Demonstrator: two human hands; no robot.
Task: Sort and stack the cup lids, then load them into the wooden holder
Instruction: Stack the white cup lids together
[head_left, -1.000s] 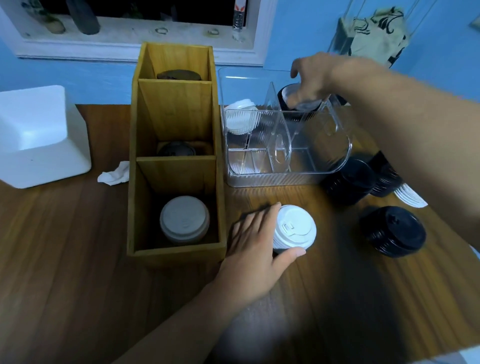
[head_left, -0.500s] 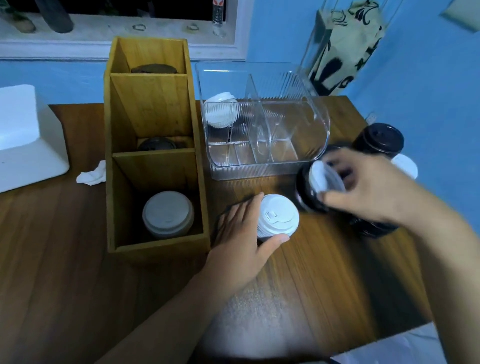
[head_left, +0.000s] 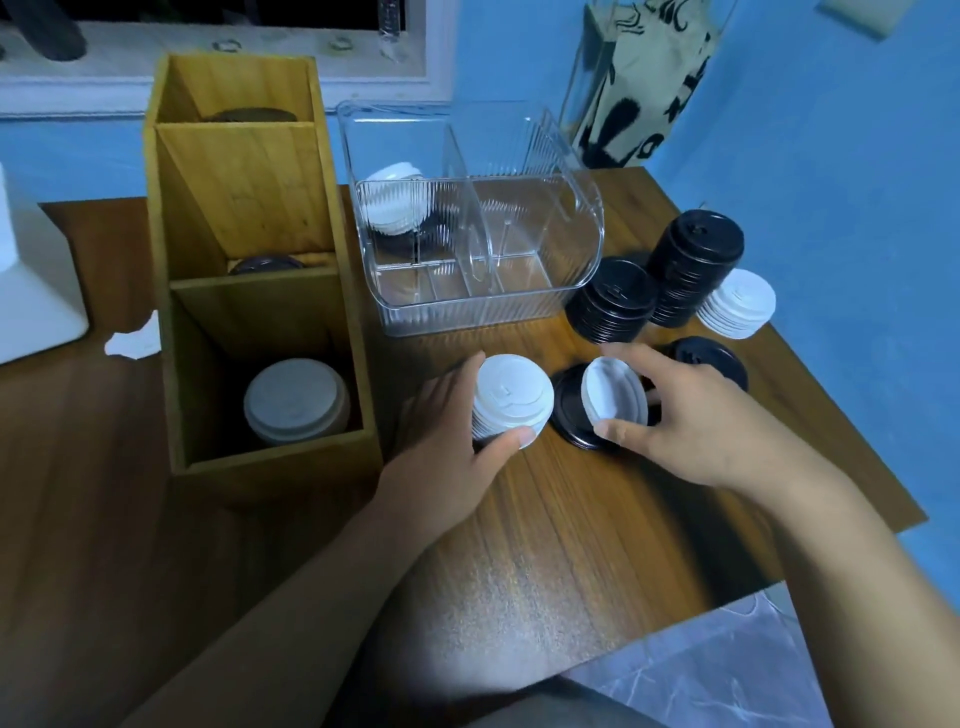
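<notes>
A single white lid (head_left: 613, 397) has been taken from the clear organiser (head_left: 519, 306) at the back of the table (head_left: 597, 545) and brought forward within the last second. It is now held tilted on edge in the right hand (head_left: 696, 421), whose grip is pinched on its rim between thumb and fingers. Its hollow side seems to be turned toward the camera, though blur leaves that uncertain. The lid is poised over a loose black lid (head_left: 566, 421) lying flat on the table, just beside the white stack (head_left: 511, 400). That stack has been steadied throughout by the left hand (head_left: 452, 441), its grip curled round the stack's side with the thumb at the front. The move suggests that the white lids are being gathered into one pile, and that the carried lid must be turned dome-up before it will seat. More white lids (head_left: 395, 208) are left in the organiser, and two black stacks (head_left: 613, 301) stand near its right end. In the wooden holder (head_left: 275, 467) the near compartment already carries pale lids (head_left: 293, 400), so loading is judged to be only partly done.
</notes>
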